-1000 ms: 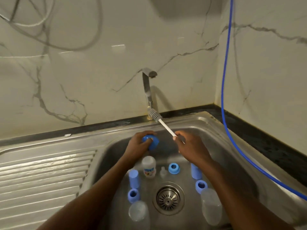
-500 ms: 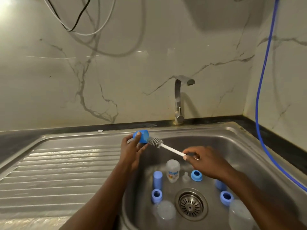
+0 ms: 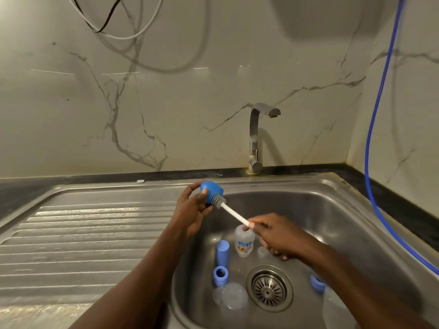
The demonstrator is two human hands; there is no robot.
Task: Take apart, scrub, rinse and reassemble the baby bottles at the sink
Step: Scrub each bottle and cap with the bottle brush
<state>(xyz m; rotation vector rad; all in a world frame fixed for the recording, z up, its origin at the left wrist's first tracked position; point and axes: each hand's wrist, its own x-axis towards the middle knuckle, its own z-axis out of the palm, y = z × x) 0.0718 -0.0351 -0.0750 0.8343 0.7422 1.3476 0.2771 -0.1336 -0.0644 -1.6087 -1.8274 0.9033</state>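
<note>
With your left hand (image 3: 190, 212) gripping the rounded blue plastic cap (image 3: 210, 192) and your right hand (image 3: 280, 236) pinching the white-handled grey bristle brush (image 3: 232, 212), you needed to twist the bristles deep inside.

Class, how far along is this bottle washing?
Done: bottles taken apart; a bottle and ring lie loose in the sink. In hand: left hand holds a blue cap, right hand holds the brush at its mouth. Left: other parts, rinsing, reassembly; tap not running.

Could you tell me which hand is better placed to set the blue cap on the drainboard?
Probably the left hand: it holds the cap beside the drainboard; the right hand grips the brush.
</note>
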